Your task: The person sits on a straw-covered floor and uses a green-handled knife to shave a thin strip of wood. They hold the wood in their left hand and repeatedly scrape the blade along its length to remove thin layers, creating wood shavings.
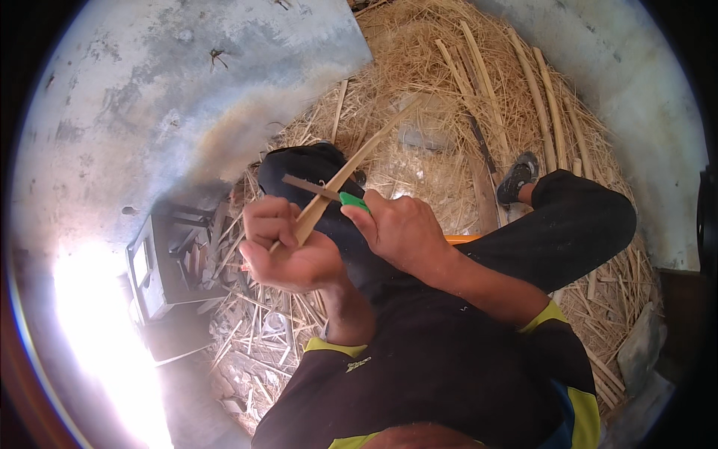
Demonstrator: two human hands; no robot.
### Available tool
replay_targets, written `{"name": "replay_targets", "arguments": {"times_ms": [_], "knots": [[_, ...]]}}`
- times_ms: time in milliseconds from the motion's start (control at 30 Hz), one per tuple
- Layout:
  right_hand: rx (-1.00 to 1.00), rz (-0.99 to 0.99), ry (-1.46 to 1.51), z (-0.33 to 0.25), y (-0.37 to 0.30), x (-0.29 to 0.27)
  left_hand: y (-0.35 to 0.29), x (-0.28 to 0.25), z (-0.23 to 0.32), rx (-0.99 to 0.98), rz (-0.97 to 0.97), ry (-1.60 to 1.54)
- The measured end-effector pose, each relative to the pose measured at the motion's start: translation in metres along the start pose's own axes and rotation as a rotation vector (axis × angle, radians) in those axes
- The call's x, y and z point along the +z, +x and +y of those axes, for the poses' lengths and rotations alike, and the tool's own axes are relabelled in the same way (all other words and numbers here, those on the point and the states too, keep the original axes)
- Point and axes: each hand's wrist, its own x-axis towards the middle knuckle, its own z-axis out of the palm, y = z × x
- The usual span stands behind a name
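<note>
A long pale bamboo strip (359, 156) slants away from me, its near end closed in the curled fingers of my left hand (292, 245). My right hand (410, 233) grips a knife by its green handle (354, 200). The knife's narrow, dull brown blade (310, 185) points left and lies across the strip just beyond my left hand, apparently touching it. Small curls of shaving show where blade and strip cross. The strip's far end reaches over the shavings on the floor.
Thin shavings (411, 52) cover the floor around my crossed, dark-trousered legs (553, 232). Several long strips (550, 105) lie at the far right. A pale wall (179, 97) rises at the left, another (636, 90) at the right. A box-like stand (176, 262) holds scraps at the left.
</note>
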Motion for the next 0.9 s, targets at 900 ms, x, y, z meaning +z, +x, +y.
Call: {"name": "replay_targets", "arguments": {"times_ms": [900], "knots": [[0.097,-0.042,0.229,0.009,-0.005,-0.012,0.005,0.020,0.000,0.035,-0.140,-0.083]]}}
